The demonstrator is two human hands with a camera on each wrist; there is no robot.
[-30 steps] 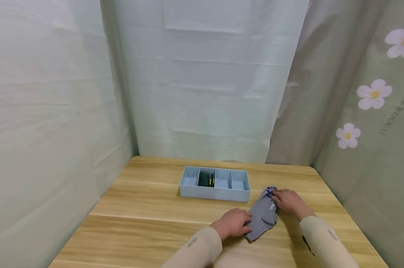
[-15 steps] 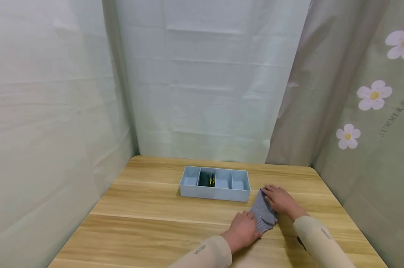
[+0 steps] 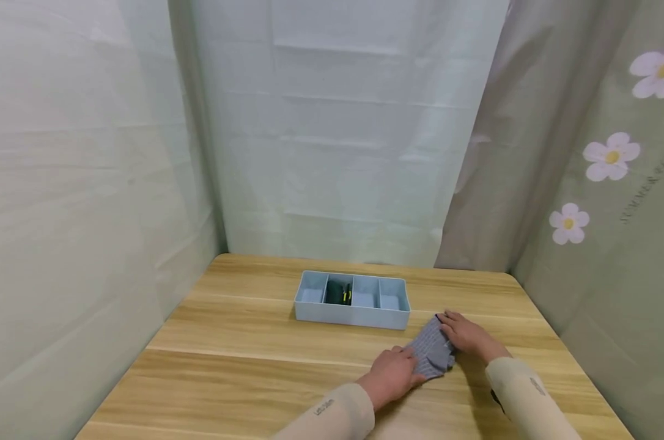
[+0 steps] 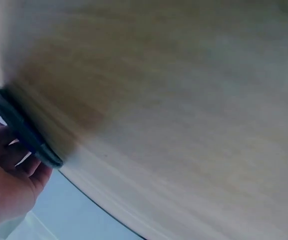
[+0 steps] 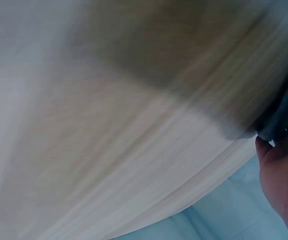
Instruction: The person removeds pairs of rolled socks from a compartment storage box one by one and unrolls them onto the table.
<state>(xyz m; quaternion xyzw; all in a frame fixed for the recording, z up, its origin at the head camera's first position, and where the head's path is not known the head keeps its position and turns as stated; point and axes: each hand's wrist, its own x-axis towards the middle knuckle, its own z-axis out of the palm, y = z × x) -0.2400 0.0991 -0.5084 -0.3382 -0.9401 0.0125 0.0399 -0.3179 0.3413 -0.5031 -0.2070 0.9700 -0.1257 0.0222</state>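
A grey ribbed sock point(image 3: 430, 351) lies on the wooden table, right of centre, with both hands on it. My left hand point(image 3: 392, 373) holds its lower left end. In the left wrist view, the fingers of my left hand point(image 4: 9, 185) curl against the dark-looking sock point(image 4: 26, 132), whose edge stands toward the camera. At the sock's far end, my right hand point(image 3: 466, 336) grips the fabric and covers part of it. The right wrist view has my right hand point(image 5: 283, 175) pinching the sock point(image 5: 283, 110) at the frame's edge. Whether one sock or two lie stacked, I cannot tell.
Beyond the sock and to its left stands a pale blue divided box point(image 3: 351, 315). A dark green bundle with yellow marks point(image 3: 337, 293) sits in its second compartment from the left. Bare wooden tabletop point(image 3: 227, 342) stretches to the left. Hanging cloths point(image 3: 332, 153) enclose the table.
The left hand has moved right and gathered the sock's lower end, so the sock looks shorter. The right hand has shifted slightly left over the far end, hiding the blue stripes.
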